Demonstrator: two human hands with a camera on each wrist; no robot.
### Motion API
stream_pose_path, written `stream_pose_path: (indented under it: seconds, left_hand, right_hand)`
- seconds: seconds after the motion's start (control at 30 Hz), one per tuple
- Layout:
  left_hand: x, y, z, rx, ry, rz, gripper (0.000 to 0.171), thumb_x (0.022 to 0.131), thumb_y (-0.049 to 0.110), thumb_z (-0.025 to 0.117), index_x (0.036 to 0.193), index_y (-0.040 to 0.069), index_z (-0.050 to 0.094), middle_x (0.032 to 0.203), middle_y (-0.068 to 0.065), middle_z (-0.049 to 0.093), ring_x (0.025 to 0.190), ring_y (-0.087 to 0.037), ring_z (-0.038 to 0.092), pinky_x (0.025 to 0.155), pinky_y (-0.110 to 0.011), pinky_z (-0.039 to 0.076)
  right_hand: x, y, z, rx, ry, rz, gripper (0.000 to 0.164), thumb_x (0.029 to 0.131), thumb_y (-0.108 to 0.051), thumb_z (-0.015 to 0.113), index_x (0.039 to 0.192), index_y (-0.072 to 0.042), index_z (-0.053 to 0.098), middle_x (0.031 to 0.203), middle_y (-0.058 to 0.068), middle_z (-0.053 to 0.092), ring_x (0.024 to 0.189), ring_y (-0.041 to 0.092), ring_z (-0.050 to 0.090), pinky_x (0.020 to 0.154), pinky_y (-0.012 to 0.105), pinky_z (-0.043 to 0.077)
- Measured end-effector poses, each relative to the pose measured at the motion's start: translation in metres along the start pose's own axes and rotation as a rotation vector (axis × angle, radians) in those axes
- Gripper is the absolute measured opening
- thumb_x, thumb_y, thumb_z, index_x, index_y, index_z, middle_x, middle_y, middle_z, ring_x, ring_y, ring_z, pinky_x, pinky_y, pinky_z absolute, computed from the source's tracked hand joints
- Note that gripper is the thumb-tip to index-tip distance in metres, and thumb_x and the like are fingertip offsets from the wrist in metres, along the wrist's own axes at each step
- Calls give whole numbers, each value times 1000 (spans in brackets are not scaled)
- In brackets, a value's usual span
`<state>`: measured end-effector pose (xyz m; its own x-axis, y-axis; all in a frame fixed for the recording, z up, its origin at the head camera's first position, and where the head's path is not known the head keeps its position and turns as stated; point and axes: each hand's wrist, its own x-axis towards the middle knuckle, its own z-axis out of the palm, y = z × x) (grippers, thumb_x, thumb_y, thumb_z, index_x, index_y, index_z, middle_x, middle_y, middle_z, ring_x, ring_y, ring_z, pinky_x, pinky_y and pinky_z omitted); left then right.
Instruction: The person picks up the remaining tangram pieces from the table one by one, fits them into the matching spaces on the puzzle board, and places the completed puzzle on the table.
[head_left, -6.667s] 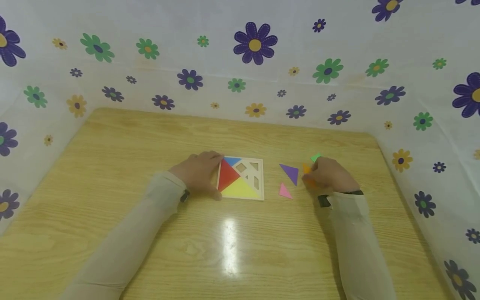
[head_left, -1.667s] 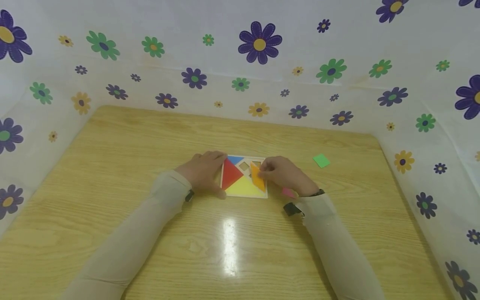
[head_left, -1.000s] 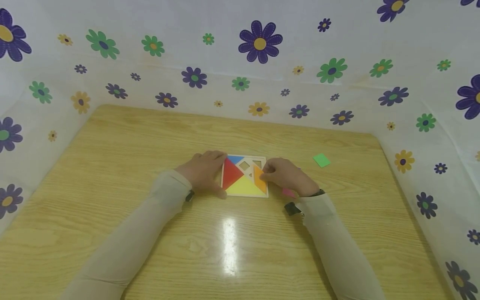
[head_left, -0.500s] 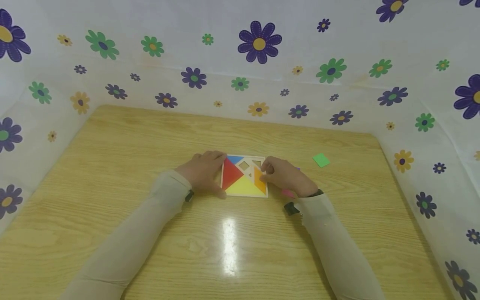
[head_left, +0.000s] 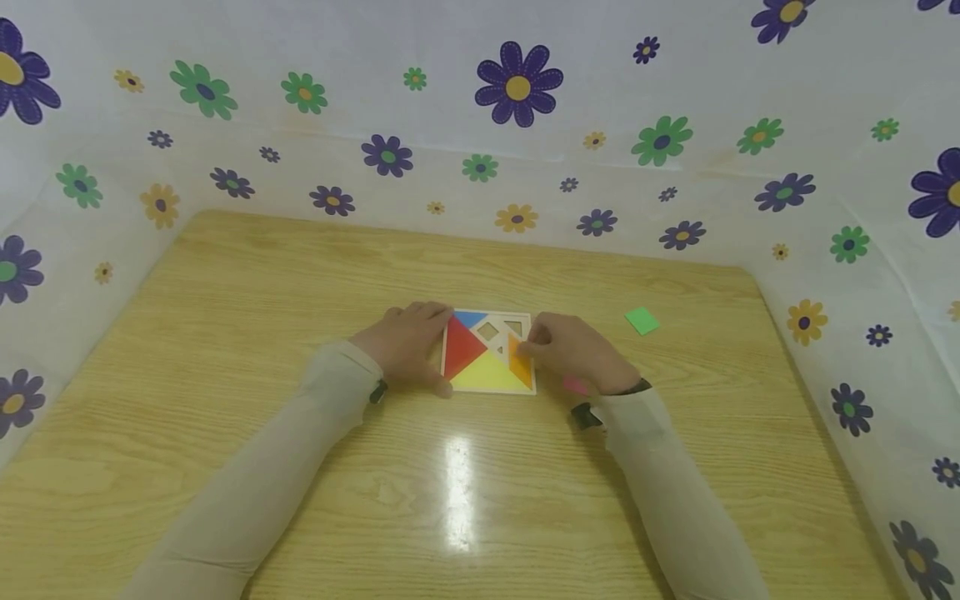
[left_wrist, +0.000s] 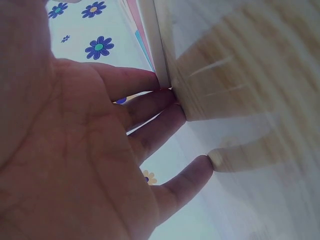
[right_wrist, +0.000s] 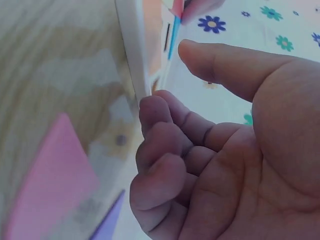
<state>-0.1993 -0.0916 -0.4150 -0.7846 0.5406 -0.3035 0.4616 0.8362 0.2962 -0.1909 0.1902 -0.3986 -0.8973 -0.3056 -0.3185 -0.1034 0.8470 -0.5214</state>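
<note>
My left hand (head_left: 405, 346) spreads along the left edge of a square wooden tangram board (head_left: 501, 330), fingertips on the tabletop and at the board's edge. A red triangle (head_left: 462, 348), yellow triangle (head_left: 489, 375) and blue triangle (head_left: 470, 318) lie in the board. At its right side sits an orange parallelogram (head_left: 519, 367), which my right hand (head_left: 577, 350) touches. In the right wrist view the thumb (right_wrist: 215, 57) stands apart from the loosely bent fingers, whose tips are at the board's edge. My right hand partly covers the pink triangle (head_left: 576, 385).
A green square (head_left: 642, 321) lies right of the board. The purple triangle (right_wrist: 107, 220) shows in the right wrist view beside the pink one. A white flowered curtain (head_left: 442, 108) borders the wooden table (head_left: 300, 258) at the back and sides.
Over several seconds my right hand has brought the orange parallelogram leftward from the table into the board. In the last second the right hand has shifted only slightly; the left hand stays in place.
</note>
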Motion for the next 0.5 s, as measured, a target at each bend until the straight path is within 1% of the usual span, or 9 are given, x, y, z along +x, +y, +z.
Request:
stream_pose_path:
  seconds: [0.1, 0.17, 0.27, 0.33, 0.37, 0.4, 0.5]
  left_hand:
    - [-1, 0, 0, -18, 4, -6, 118, 76, 63, 82, 165, 12, 24, 169, -6, 28, 155, -30, 24, 124, -55, 24]
    - [-2, 0, 0, -34, 2, -9, 118, 75, 62, 83, 165, 13, 25, 169, -5, 27, 156, -30, 23, 124, -56, 23]
    - [-2, 1, -1, -46, -6, -13, 117, 76, 60, 83, 165, 14, 25, 170, -4, 27, 156, -29, 22, 125, -55, 21]
    - [-1, 1, -1, -43, -9, -13, 117, 75, 61, 83, 165, 13, 24, 170, -5, 27, 156, -30, 22, 125, -56, 21]
    - [-1, 1, -1, -38, -11, -13, 118, 75, 61, 83, 166, 14, 24, 170, -4, 26, 156, -30, 22, 124, -56, 22]
    - [0, 1, -1, -34, -13, -13, 118, 75, 61, 83, 166, 14, 24, 170, -4, 26, 156, -30, 22, 124, -55, 22]
    - [0, 0, -1, -27, -16, -13, 119, 75, 63, 82, 166, 14, 23, 170, -4, 26, 156, -30, 22, 124, -55, 22]
  right_hand:
    - [0, 5, -7, 6, 32, 0, 27, 101, -39, 65, 109, -13, 67, 110, 6, 69, 97, 24, 62, 86, 39, 53]
    - [-2, 10, -14, 24, 58, 9, 28, 102, -39, 63, 112, -13, 67, 109, 7, 68, 89, 26, 63, 77, 39, 55]
    - [-8, 21, -26, 32, 116, 15, 31, 103, -38, 62, 116, -10, 65, 110, 11, 68, 86, 26, 63, 73, 38, 54]
    - [-13, 32, -36, 41, 154, 32, 33, 104, -36, 61, 119, -7, 63, 113, 14, 67, 90, 30, 64, 75, 43, 55]
    - [-17, 38, -41, 31, 182, 39, 35, 104, -34, 60, 122, -4, 62, 115, 17, 67, 96, 32, 64, 81, 45, 55]
    - [-20, 44, -46, 2, 211, 50, 37, 104, -32, 59, 124, -2, 61, 117, 19, 66, 102, 33, 63, 86, 47, 53]
    - [-26, 66, -57, -85, 274, 103, 41, 105, -28, 56, 131, 5, 56, 126, 27, 60, 113, 42, 60, 92, 57, 51]
